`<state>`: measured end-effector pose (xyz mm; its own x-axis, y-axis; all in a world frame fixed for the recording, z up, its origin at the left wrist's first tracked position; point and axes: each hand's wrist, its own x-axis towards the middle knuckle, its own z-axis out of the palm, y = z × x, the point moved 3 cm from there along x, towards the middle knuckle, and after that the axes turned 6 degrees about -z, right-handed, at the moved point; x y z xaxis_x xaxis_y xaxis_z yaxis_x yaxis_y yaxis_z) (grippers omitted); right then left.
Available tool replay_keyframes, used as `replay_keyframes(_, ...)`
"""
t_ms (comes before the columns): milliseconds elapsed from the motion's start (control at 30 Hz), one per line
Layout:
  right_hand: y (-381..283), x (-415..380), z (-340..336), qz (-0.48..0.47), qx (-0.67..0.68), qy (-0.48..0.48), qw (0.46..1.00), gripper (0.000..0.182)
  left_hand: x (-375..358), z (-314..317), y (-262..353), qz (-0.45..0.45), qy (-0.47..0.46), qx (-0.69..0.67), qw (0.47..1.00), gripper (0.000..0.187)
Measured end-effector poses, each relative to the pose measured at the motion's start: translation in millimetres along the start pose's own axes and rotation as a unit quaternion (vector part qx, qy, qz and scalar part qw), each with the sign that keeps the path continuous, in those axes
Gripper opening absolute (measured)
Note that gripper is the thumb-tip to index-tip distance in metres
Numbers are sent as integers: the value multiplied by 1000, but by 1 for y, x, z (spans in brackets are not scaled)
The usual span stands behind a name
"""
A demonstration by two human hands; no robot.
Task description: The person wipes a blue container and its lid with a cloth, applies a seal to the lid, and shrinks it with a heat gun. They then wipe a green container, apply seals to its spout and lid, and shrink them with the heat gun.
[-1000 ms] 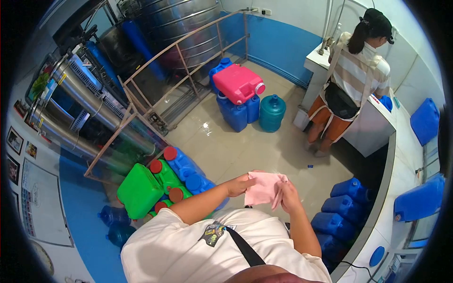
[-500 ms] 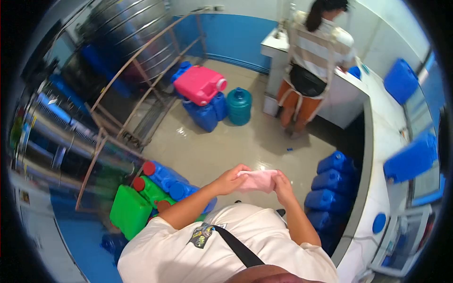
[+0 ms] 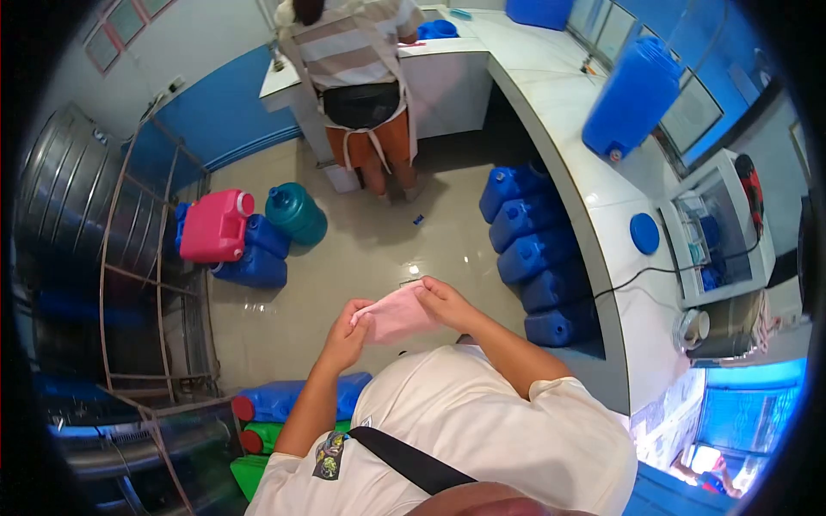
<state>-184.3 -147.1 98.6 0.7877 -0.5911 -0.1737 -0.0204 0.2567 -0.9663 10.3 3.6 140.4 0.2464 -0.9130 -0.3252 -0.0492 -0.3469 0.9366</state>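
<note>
A small pink cloth is stretched between my two hands in front of my body. My left hand pinches one end with thumb and fingers. The opposite upper corner is gripped by my right hand. Below the cloth is the tiled floor. The cloth hangs slightly slack along its lower edge.
Several blue jugs stand in a row under the white counter at right. A pink jug and a teal round bottle are at left, near a metal rack. A person stands at the far counter.
My view has turned to the right, bringing more of the right counter and a bright opening into sight. Both hands still hold the pink cloth, now tilted, its right end higher.
</note>
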Motion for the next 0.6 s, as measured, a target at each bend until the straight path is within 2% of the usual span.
replay_keyframes(67, 2, -4, -6, -6, 8, 18, 1000, 19, 3, 8, 9, -10, -20, -37, 999, 25)
replay_keyframes(233, -4, -17, -16, -45, -14, 61, 997, 20, 10, 20, 9, 4, -31, -14, 999, 26)
replay_keyframes(300, 6, -17, -25, -118, -91, 66, 987, 22, 14, 26, 14, 5, -42, -14, 999, 27)
replay_keyframes(333, 0, -21, -29, -116, -89, 86, 986, 22, 14, 29, 20, -10, -42, -28, 999, 27)
replay_keyframes(400, -14, -35, -36, -116, -166, 89, 975, 22, 21, 37, 21, -31, -72, -32, 996, 26)
replay_keyframes(467, -34, -52, -45, -109, -168, 123, 972, 23, 36, 44, 17, -41, -62, -14, 997, 28)
replay_keyframes(600, -35, -77, -83, -113, -193, 166, 960, 24, 63, 83, 48, -51, -139, 32, 988, 30)
